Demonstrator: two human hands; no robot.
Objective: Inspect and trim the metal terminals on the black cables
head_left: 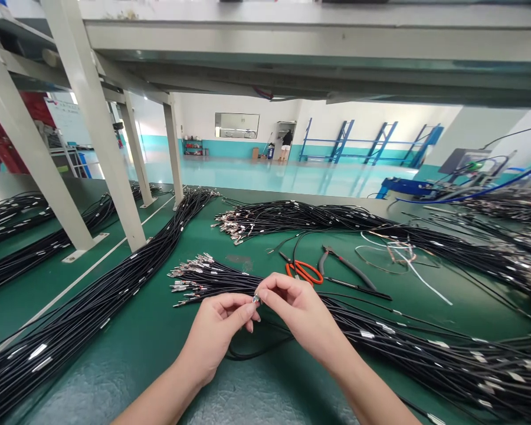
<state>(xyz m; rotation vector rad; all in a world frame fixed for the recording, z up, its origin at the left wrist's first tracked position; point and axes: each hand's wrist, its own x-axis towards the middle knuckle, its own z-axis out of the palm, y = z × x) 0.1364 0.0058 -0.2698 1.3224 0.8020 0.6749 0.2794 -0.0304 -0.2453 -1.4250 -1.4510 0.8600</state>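
My left hand (223, 327) and my right hand (298, 310) meet at the front middle of the bench. Both are closed in a pinch on a small shiny metal connector (256, 299), its exact form too small to make out. A loop of black cable (248, 356) hangs below my fingers; whether it joins the connector is hidden. Just behind my hands lies a bundle of black cables (221, 276), metal terminals at its left end. Orange-handled scissors (307, 273) and grey-handled cutting pliers (349, 268) rest behind my right hand.
A long cable bundle (128, 283) runs along the left, beside the pale shelf posts (101, 130). Another bundle (292, 217) crosses the back of the green bench (141, 348). Loose white wire (429, 285) lies to the right. An overhead shelf beam (292, 44) spans the top.
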